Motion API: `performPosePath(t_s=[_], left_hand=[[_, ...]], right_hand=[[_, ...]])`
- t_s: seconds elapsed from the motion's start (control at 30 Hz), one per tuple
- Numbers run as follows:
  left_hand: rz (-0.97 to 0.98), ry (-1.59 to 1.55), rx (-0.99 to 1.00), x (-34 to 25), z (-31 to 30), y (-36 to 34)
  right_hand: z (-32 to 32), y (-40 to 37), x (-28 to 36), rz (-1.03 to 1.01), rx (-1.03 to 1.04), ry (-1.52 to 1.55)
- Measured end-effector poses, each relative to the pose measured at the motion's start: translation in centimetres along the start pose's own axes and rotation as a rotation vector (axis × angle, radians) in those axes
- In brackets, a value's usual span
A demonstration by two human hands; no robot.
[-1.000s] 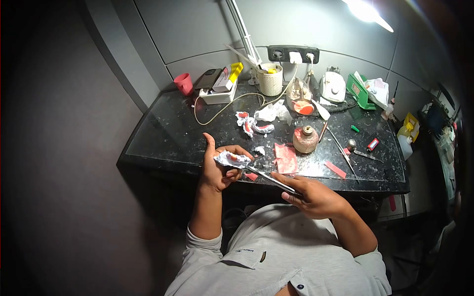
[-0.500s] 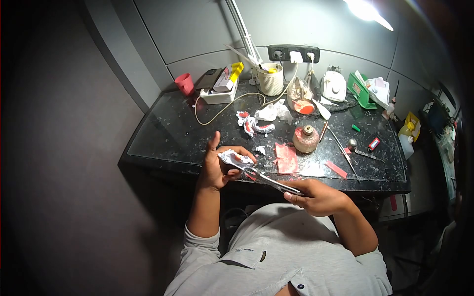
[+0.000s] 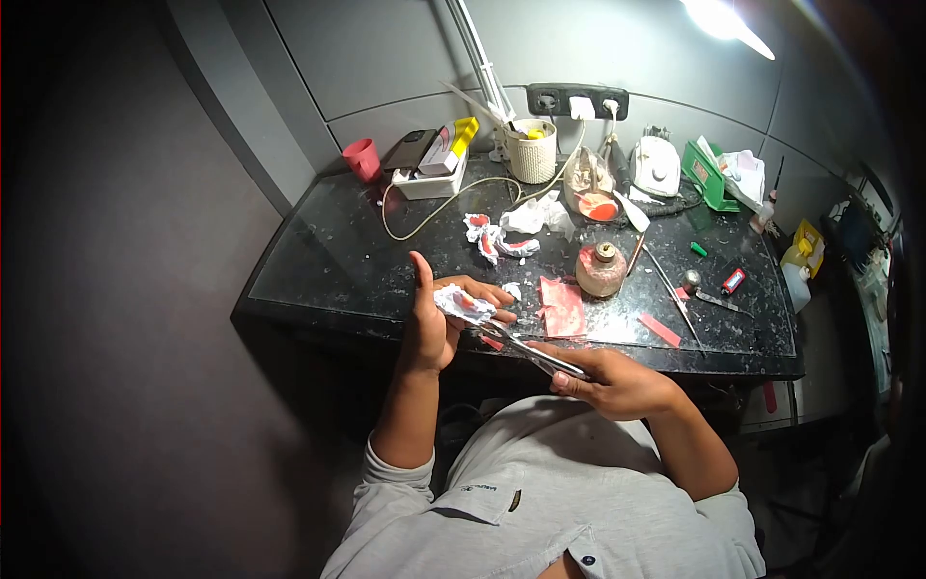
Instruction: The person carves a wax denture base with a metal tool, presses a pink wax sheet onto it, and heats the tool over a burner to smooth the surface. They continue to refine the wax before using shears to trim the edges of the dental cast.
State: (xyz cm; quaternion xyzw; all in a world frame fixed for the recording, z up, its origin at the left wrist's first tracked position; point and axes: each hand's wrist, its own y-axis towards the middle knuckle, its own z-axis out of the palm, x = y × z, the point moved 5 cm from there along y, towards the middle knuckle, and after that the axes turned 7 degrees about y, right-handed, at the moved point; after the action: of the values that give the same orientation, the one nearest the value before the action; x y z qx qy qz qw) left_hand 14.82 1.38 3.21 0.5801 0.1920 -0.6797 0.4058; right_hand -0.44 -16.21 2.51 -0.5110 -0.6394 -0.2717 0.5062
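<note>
My left hand (image 3: 436,323) is spread, thumb up, beside and behind a white, crumpled-looking piece with a pink patch (image 3: 465,304). Whether the palm bears its weight cannot be made out. A long metal tool (image 3: 540,357) reaches from that piece to my right hand (image 3: 617,383), whose fingers are wrapped round its other end. On the black bench just beyond are similar white and pink pieces (image 3: 500,246), a pink sheet (image 3: 562,308) and a glass jar with a metal top (image 3: 600,270).
Along the back stand a red cup (image 3: 362,160), a white box (image 3: 431,185), a woven holder (image 3: 531,159), a white device (image 3: 656,169) and a green bin (image 3: 711,178). Thin tools (image 3: 672,294) and a pink strip (image 3: 659,330) lie at right.
My left hand has opened wider, its fingers straighter and its thumb more upright. The white piece has shifted slightly right and turned. My right hand keeps its hold on the tool.
</note>
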Motion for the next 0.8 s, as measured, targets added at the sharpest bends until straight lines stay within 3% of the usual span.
performPosePath(t_s=[0.17,0.23,0.43,0.5,0.8], left_hand=[[-0.055,-0.206,0.108,0.8,0.5,0.0],[-0.144,-0.316,0.067,1.2,1.0,-0.1],[-0.128,-0.359,0.003,2.0,0.5,0.1],[-0.12,-0.358,-0.005,2.0,0.4,0.2],[0.009,-0.444,-0.132,3.1,-0.8,0.6]], right_hand=[[0.6,0.2,-0.2,0.021,0.014,0.086],[0.7,0.2,-0.2,-0.012,0.003,0.098],[1.7,1.1,-0.4,-0.015,-0.048,0.188],[1.8,1.4,-0.7,0.078,-0.068,0.03],[1.5,1.3,1.6,0.193,-0.178,-0.168]])
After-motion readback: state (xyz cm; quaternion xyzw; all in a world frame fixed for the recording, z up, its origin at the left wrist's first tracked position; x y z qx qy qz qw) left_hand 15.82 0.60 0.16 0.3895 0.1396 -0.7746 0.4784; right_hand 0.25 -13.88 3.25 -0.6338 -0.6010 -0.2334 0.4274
